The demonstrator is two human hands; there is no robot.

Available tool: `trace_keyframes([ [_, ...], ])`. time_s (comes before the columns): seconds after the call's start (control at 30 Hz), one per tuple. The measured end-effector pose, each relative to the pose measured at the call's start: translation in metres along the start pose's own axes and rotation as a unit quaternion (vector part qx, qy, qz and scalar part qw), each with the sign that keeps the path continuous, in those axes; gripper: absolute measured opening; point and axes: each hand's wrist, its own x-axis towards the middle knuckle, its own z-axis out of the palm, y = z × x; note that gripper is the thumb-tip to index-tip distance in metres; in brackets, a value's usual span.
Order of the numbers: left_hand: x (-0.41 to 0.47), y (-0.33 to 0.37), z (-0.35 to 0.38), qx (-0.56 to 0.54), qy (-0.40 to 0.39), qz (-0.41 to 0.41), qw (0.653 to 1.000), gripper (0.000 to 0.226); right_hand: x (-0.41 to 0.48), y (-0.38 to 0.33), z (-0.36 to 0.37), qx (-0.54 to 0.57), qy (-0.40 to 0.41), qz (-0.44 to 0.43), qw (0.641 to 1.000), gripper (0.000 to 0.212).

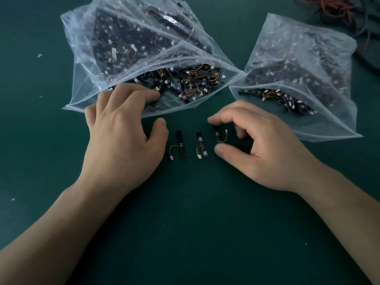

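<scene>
Three small black circuit strips with short orange wires and white plugs lie on the green table between my hands. The left strip point(181, 145) and the middle strip point(202, 147) lie flat and free. My right hand point(265, 147) pinches the right strip point(217, 134) between forefinger and thumb, its ends at the fingertips. My left hand point(121, 132) reaches into the mouth of a large clear plastic bag point(131, 64) full of the same strips, its fingers curled among them; whether they hold one is hidden.
A second clear bag point(304, 58) of strips lies open at the right, close behind my right hand. A tangle of red and black cables point(349, 15) sits at the far right corner. Small white scraps point(39, 55) dot the green table point(185, 223) at the left.
</scene>
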Motion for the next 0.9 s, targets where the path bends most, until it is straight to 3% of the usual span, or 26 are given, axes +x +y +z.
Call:
trace_keyframes([
  [0.3, -0.003, 0.006, -0.005, -0.057, 0.028, 0.012, 0.998, 0.046, 0.0, 0.001, 0.001, -0.004, 0.009, -0.004, 1.0, 0.038],
  [0.43, -0.005, 0.011, -0.008, -0.112, 0.022, 0.089, 0.99, 0.04, -0.001, 0.0, 0.002, -0.008, 0.032, -0.025, 0.999, 0.042],
  [0.57, -0.009, 0.016, -0.008, -0.152, -0.004, 0.204, 0.967, 0.033, -0.001, -0.007, 0.003, -0.054, 0.131, -0.074, 0.987, 0.067],
  [0.67, -0.011, 0.017, -0.006, -0.17, -0.012, 0.243, 0.955, 0.025, -0.002, -0.011, 0.006, -0.004, 0.183, -0.127, 0.975, 0.077],
  [0.73, -0.011, 0.018, -0.005, -0.177, -0.021, 0.251, 0.951, 0.024, -0.002, -0.01, 0.009, 0.016, 0.191, -0.162, 0.968, 0.063],
  [0.83, -0.012, 0.018, -0.004, -0.179, -0.029, 0.257, 0.949, 0.023, -0.001, -0.006, 0.011, 0.001, 0.202, -0.211, 0.956, 0.023],
  [0.9, -0.012, 0.018, -0.004, -0.186, -0.022, 0.251, 0.95, 0.024, 0.001, -0.004, 0.011, -0.001, 0.19, -0.201, 0.961, 0.017],
])
